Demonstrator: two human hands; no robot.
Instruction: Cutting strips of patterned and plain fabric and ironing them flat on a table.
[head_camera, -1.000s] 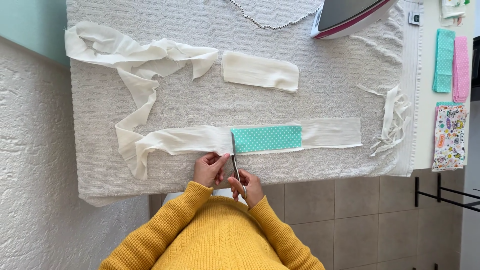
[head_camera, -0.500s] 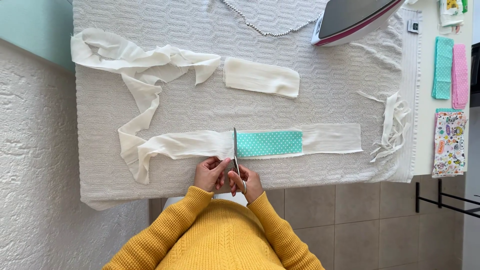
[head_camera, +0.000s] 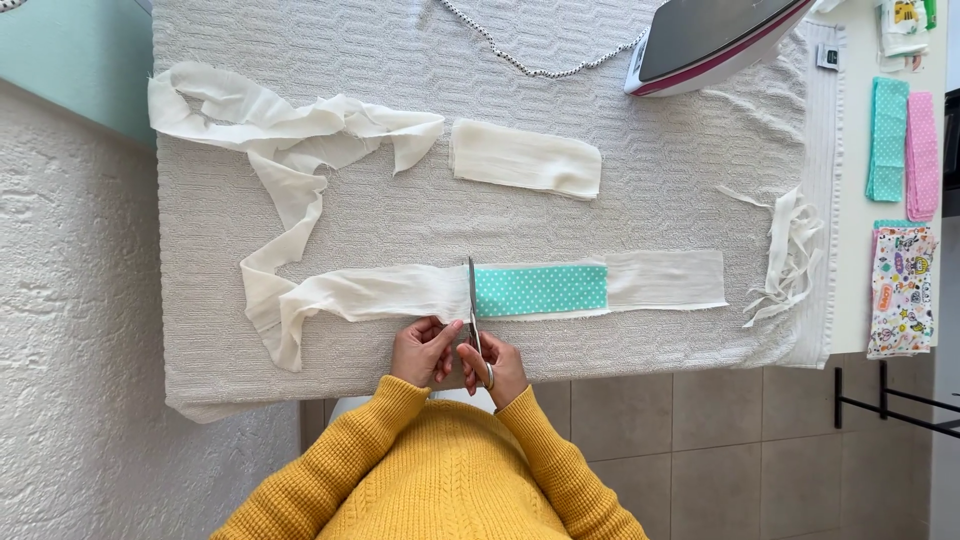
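Near the lower middle of the frame, the right hand (head_camera: 492, 366) is gripping the handles of a pair of scissors (head_camera: 474, 310), fingers curled through the loops, while the blades are standing upright across a long cream fabric strip (head_camera: 380, 292) right at the left end of a teal dotted patch (head_camera: 541, 290) lying on it. The left hand (head_camera: 424, 350) is sitting just beside the scissors with its fingers bent, fingertips pressing the strip's lower edge (whether it is pinching the cloth I cannot tell). The strip is running leftward and looping up to the upper left of the frame over the grey textured cover (head_camera: 650, 200). A folded cream piece (head_camera: 526, 160) is lying above centre, an iron (head_camera: 715, 40) is resting at the upper right, and cream offcuts (head_camera: 790, 250) are lying at the right edge.
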